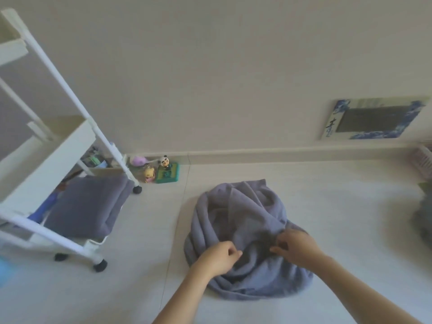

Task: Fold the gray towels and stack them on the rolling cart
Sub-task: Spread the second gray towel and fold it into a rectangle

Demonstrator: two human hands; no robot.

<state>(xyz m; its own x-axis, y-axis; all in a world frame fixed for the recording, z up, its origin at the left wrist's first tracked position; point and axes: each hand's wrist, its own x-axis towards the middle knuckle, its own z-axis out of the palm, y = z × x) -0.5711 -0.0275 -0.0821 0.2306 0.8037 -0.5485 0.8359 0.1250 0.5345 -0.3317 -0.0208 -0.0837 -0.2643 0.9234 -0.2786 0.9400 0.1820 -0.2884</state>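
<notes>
Now pinching crumpled gray towel (pixel 243 232) low centre on floor: left hand (pixel 216 258) and right hand (pixel 295 247) at near edge, bulk heaped beyond fingers; rolling cart (pixel 49 146) far left.

head view, downward, close above floor (pixel 327 230)

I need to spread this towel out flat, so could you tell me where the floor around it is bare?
Bare floor lies between the crumpled towel and the rolling cart, and between the towel and the baseboard. It is crowded by the cart's far wheel, where small toys sit, and something gray lies at the right edge.
</notes>
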